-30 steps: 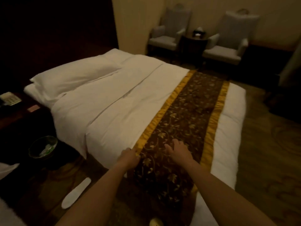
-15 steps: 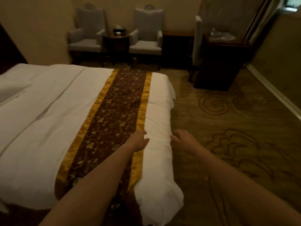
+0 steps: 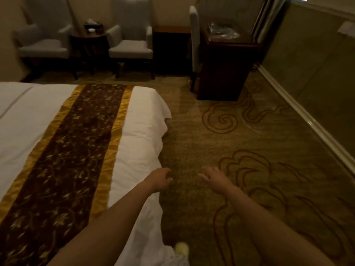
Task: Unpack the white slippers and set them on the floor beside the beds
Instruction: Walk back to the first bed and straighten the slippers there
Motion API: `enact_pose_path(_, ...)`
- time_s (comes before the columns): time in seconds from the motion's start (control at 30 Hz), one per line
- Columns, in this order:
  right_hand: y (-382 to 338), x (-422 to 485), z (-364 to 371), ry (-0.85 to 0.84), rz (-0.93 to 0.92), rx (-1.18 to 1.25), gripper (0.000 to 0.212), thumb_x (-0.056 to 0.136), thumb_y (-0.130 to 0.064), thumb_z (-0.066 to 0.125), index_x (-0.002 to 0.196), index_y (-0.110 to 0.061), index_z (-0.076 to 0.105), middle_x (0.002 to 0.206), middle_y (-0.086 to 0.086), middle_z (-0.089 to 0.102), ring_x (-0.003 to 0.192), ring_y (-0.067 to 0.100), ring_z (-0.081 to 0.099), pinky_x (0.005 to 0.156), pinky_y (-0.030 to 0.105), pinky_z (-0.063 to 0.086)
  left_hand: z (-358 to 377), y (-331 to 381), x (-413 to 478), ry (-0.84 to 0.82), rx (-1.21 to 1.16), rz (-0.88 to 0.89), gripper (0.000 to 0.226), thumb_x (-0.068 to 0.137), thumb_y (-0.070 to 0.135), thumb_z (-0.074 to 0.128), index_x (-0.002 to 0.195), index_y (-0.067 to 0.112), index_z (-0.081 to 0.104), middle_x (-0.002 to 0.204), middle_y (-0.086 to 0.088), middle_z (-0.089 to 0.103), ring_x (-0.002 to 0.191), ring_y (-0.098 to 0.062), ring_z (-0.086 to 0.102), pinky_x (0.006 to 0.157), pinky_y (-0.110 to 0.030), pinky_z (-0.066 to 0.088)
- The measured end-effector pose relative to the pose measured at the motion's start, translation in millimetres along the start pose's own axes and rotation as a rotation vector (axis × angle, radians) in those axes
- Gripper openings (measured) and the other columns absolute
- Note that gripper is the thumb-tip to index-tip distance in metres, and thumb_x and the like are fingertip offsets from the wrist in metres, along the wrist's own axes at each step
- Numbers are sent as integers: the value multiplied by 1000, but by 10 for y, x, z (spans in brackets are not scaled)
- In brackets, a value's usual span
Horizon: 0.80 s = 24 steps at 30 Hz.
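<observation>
No white slipper shows in the head view. A white bed (image 3: 138,131) with a brown and gold runner (image 3: 76,143) fills the left half. My left hand (image 3: 160,178) hovers at the bed's foot corner, fingers loosely curled and holding nothing. My right hand (image 3: 215,176) reaches out over the patterned carpet (image 3: 240,143), fingers spread and empty. Both forearms stretch forward from the bottom of the view. A pale yellowish shoe tip (image 3: 181,248) shows on the carpet at the bottom, next to the bed.
Two grey armchairs (image 3: 43,47) (image 3: 130,47) flank a small dark table (image 3: 89,45) at the far wall. A dark wooden desk (image 3: 226,62) with a chair (image 3: 194,43) stands at the back right. A wall with a pale skirting board (image 3: 315,125) runs along the right.
The view has swung right, from the bed's side to past its foot. Both hands left the runner and now hang off the bed's corner. The slipper on the floor left view.
</observation>
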State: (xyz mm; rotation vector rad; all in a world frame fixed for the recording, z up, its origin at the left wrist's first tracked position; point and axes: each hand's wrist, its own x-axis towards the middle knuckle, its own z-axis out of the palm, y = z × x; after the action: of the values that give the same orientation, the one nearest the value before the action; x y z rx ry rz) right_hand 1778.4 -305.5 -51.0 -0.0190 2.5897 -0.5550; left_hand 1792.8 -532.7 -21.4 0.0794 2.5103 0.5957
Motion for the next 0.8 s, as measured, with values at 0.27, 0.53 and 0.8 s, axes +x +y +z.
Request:
enact_pose_path(0.27, 193, 1447, -736, 10, 54, 69, 62, 91, -49, 42, 142, -16, 29, 145, 18, 35, 134, 34, 33, 108, 41, 31, -626, 393, 1751, -67, 52, 63, 52, 95, 32, 44, 142, 12, 36, 146, -14, 41, 132, -30, 41, 111, -41, 36)
enact_pose_path(0.53, 392, 2673, -1802, 90, 117, 182, 59, 91, -45, 45, 139, -12, 35, 141, 20, 41, 131, 32, 37, 108, 38, 32, -1582, 871, 3120, -76, 23, 93, 51, 94, 30, 47, 141, 11, 38, 146, -14, 41, 133, -29, 42, 108, -37, 37)
enact_pose_path(0.8, 643, 4563, -2640, 17, 40, 201, 59, 94, -39, 45, 141, -7, 29, 149, 16, 33, 138, 27, 29, 113, 35, 27, -2368, 1164, 4951, -92, -73, 28, 50, 96, 29, 46, 142, 13, 37, 147, -9, 41, 131, -24, 44, 102, -30, 40)
